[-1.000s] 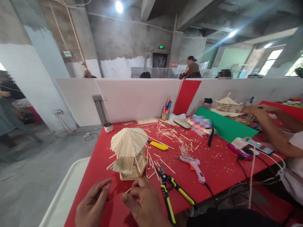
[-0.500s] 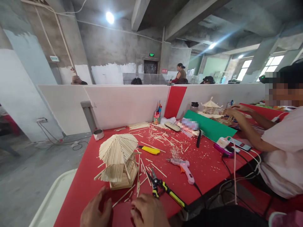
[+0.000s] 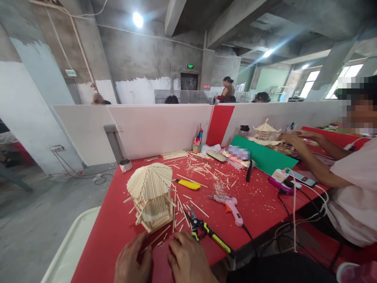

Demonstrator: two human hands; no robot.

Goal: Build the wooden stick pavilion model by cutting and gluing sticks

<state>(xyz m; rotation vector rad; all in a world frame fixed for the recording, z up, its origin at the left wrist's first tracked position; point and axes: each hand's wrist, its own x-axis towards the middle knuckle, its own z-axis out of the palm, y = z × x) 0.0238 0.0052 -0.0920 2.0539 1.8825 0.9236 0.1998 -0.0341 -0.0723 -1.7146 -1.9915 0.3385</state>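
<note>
A small hexagonal house of pale wooden sticks [image 3: 150, 196] stands upright on the red table top, its roof of sticks sloping from a central peak. My left hand [image 3: 134, 257] rests on the table just in front of it, fingers apart, holding nothing. Beside it on the right, my right hand [image 3: 188, 255] lies with fingers spread and empty, near short loose sticks [image 3: 163, 236]. Black and yellow pruning shears [image 3: 203, 230] lie right of my right hand. Behind them are a yellow utility knife [image 3: 188, 184] and a pink glue gun [image 3: 231, 206].
At the back stand a metal cup [image 3: 125, 165] and a pen holder [image 3: 197, 144]. A green board [image 3: 265, 155] leans at the right, near a power strip [image 3: 279, 184] with cables. A person there handles another stick model [image 3: 266, 131]. A white partition [image 3: 159, 129] edges the table.
The stick house has turned, and the bent-out panel at its front no longer shows. Both my hands have shifted slightly right. The view has moved a little.
</note>
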